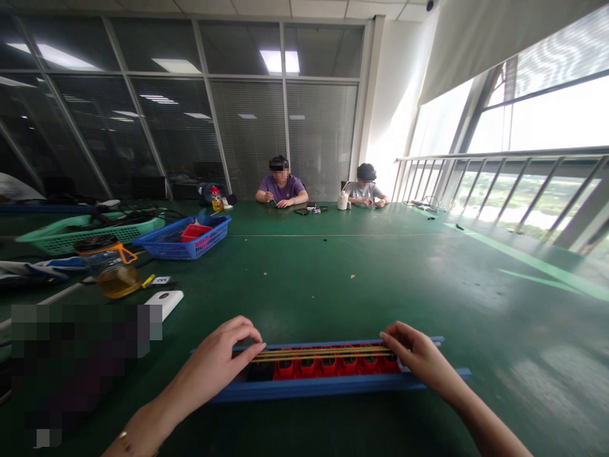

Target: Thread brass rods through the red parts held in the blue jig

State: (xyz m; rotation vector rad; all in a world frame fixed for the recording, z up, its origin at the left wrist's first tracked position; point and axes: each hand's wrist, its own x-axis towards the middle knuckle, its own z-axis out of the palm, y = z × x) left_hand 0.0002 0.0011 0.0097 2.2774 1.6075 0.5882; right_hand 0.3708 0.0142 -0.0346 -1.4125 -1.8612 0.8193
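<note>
In front of me lies a long blue tray (333, 387) with raised side rails. Several red cups (328, 367) stand in a row inside it, with something dark in each. A dark block (261, 372) sits at the row's left end. Thin yellowish sticks (323, 353) run lengthwise above the cups. My left hand (226, 355) pinches their left ends between thumb and fingers. At the other end, my right hand (413, 349) has thumb and fingers closed round the right ends. The stick tips are hidden behind my fingers.
To the left are a blue basket (185, 244) holding a red box (196, 233), a green basket (90, 233) with cables, a jar of amber liquid (114, 279) and a white power bank (165, 303). Two people (281, 189) sit across the green table (304, 279).
</note>
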